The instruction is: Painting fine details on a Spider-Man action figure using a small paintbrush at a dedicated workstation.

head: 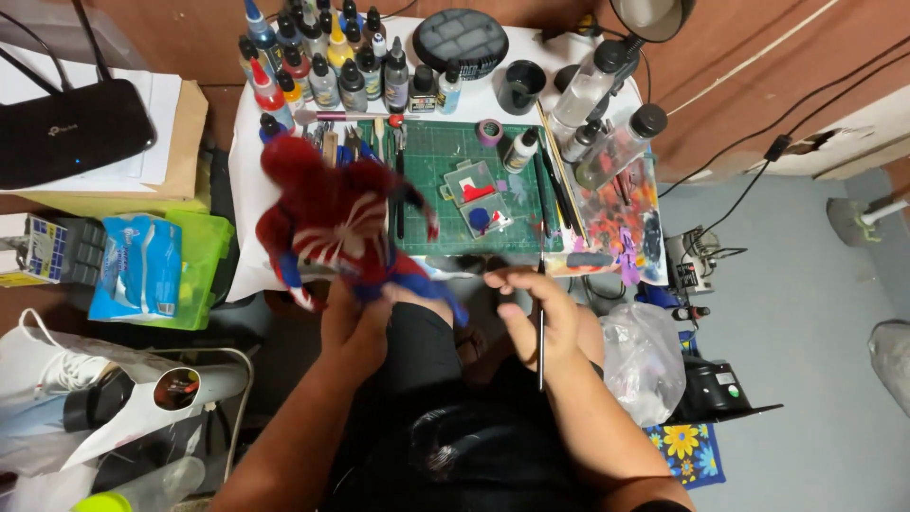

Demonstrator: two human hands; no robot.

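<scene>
A cluttered white worktop (248, 190) carries paint bottles; the left hand (353, 327) grips a red-and-blue figurine (336, 228) (already largely coloured), right hand (534, 318) fingers pinching a thin dark paintbrush (541, 341).

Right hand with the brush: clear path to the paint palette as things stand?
Probably yes. The right hand, holding a thin brush, sits just below the paint-smeared palette at the table's right side, with nothing between them. The left hand holds the red and blue figure well off to the other side.
</scene>
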